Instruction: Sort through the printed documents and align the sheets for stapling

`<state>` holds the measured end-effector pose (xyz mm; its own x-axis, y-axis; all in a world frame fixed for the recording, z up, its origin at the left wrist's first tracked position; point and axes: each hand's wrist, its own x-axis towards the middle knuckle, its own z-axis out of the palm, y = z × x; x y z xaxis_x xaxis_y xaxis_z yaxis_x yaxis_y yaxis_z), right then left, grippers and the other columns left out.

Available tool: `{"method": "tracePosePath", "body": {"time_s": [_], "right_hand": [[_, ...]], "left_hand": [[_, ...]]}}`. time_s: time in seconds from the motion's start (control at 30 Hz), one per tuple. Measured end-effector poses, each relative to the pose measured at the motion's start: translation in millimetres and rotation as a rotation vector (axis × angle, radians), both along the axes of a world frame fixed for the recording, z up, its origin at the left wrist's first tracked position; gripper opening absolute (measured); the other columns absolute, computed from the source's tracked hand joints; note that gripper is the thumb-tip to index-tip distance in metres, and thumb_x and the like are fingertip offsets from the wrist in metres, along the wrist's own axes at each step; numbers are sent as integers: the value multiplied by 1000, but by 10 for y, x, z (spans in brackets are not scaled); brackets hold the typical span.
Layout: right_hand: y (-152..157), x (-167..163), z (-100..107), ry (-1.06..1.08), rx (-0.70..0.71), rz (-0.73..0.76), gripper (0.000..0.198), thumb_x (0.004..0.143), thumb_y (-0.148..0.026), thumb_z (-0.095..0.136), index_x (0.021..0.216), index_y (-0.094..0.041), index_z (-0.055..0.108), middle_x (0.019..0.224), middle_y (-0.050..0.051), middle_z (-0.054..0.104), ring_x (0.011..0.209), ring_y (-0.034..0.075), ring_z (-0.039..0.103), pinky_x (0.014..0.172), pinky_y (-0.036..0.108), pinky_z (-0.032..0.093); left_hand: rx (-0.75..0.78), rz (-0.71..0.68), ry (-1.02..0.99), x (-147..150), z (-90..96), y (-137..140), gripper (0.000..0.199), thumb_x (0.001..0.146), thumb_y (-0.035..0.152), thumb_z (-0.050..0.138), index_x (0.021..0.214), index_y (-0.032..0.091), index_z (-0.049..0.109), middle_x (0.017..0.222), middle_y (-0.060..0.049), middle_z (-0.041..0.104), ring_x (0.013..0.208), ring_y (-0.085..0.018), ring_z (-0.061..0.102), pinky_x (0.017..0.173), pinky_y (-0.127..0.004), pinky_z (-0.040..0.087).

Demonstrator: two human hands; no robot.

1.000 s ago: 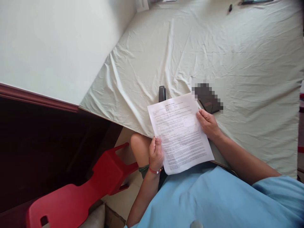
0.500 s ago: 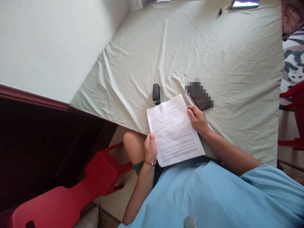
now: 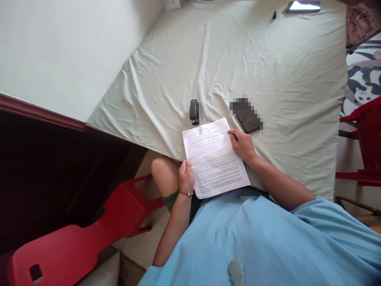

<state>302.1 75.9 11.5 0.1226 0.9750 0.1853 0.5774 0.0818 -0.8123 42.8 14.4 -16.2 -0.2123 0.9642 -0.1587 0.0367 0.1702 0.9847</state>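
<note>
A printed sheet of paper (image 3: 218, 163), perhaps with more sheets under it, is held tilted over the table's near edge. My left hand (image 3: 186, 176) is closed on its left edge, thumb on top. At the upper right edge, my right hand (image 3: 241, 145) pinches the paper, its index finger and thumb close to the margin. Just beyond the paper's top lies a black stapler (image 3: 194, 111). A dark flat object (image 3: 249, 119), partly blurred out, rests on the cloth past my right hand.
A pale green cloth (image 3: 166, 87) with wrinkles covers the table. On its far side lie a device with a lit screen (image 3: 304, 6) and a small black item (image 3: 274, 15). Red plastic chairs stand at left (image 3: 59, 250) and right (image 3: 369, 143). A white wall (image 3: 59, 51) borders the left.
My right hand has shifted a little left along the paper's upper right edge, its fingers now closer to the top corner. My left hand keeps its grip. The whole view has shifted slightly.
</note>
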Motion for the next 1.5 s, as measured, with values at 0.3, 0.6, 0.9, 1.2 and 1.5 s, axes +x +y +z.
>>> {"method": "tracePosePath", "body": {"time_s": [0.3, 0.6, 0.9, 1.2, 1.5], "right_hand": [[41, 26, -13, -11, -51, 8, 29, 95, -23, 49, 106, -22, 76, 109, 8, 79, 101, 25, 73, 94, 40, 54], [32, 21, 14, -28, -96, 13, 32, 95, -24, 47, 108, -21, 76, 111, 7, 79, 103, 24, 73, 96, 37, 53], [60, 24, -7, -70, -116, -38, 44, 93, -27, 47, 132, -14, 65, 86, 8, 77, 81, 25, 70, 83, 36, 52], [46, 36, 9, -54, -96, 4, 41, 92, -30, 47, 123, -14, 70, 80, 6, 72, 75, 22, 65, 79, 34, 49], [17, 19, -33, 248, -9, -52, 45, 91, -39, 54, 129, -15, 62, 72, -1, 62, 61, 16, 55, 66, 31, 45]], "left_hand": [[16, -19, 34, -27, -19, 23, 47, 93, 62, 56, 86, 16, 61, 84, -4, 67, 78, -15, 60, 74, -27, 47], [-86, -35, 5, -57, 70, 28, 55, 85, 71, 62, 82, 16, 59, 75, -1, 60, 71, -14, 52, 67, -26, 42], [-74, -32, 104, -49, 58, -20, 61, 86, 78, 54, 80, 17, 53, 74, 0, 53, 70, -13, 46, 64, -26, 39], [-98, -35, -51, -51, 111, -40, 58, 83, 74, 63, 81, 16, 56, 77, -1, 58, 74, -14, 52, 69, -26, 43], [-118, -131, -10, -152, 306, 256, 52, 82, 68, 66, 76, 17, 56, 74, -2, 59, 71, -15, 53, 67, -28, 43]]}}
